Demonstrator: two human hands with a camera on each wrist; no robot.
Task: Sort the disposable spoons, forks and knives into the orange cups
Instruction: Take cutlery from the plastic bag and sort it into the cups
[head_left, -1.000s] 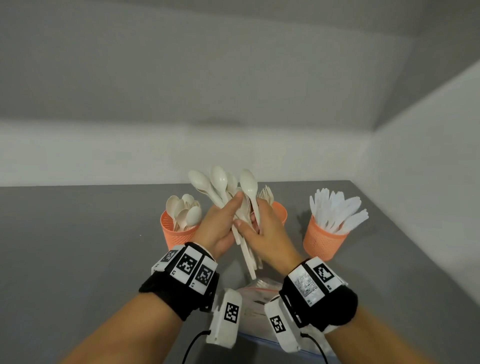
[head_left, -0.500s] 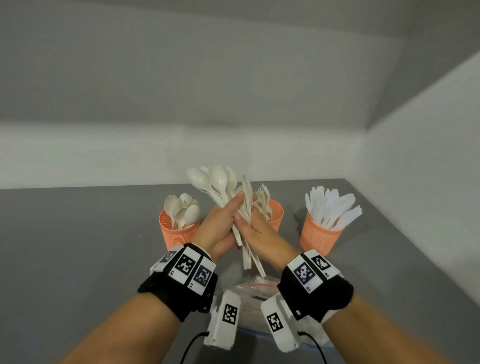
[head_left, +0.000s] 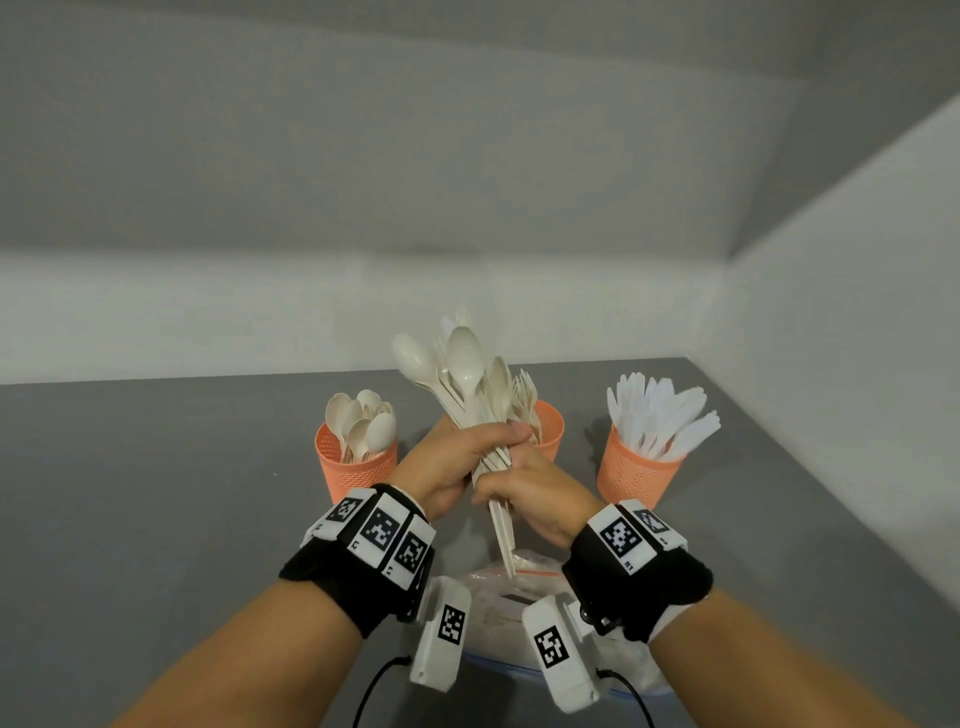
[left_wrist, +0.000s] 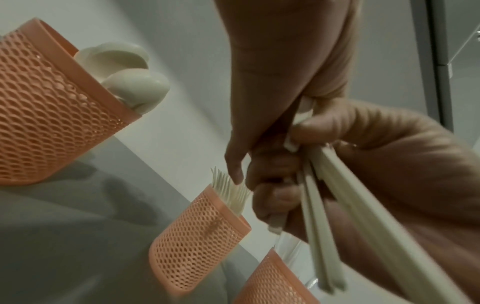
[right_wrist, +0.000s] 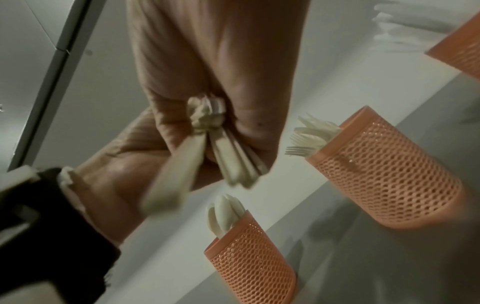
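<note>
Left fingers (head_left: 511, 432): curled tight round the handles of the bundle of cutlery (head_left: 470, 387), bowls pointing up, to keep it together as one bunch.
Right fingers (left_wrist: 319, 125): closed on the same handles just below the left hand (head_left: 447, 465), probably to pick out or straighten single pieces; which piece, not clear in the blurred wrist views.
Right hand (head_left: 540, 496): pressed against the left hand, so the bundle stays upright and nothing slips.
Bundle: mostly spoons, some fork tines behind; held in the air in front of the middle cup (head_left: 549, 427), above the plastic bag (head_left: 511, 605).
Middle cup: holds forks, partly hidden behind the hands.
Spoon cup (head_left: 356, 465): left of the middle cup, spoons standing with bowls up.
Knife cup (head_left: 636, 473): right of the middle cup, white knives fanned out.
Order: one kind per cup, easy to reach from the middle.
Surface: grey table (head_left: 156, 493), matte, cups standing upright on it.
Room: pale grey walls (head_left: 467, 156) meeting in a corner behind the knife cup.
</note>
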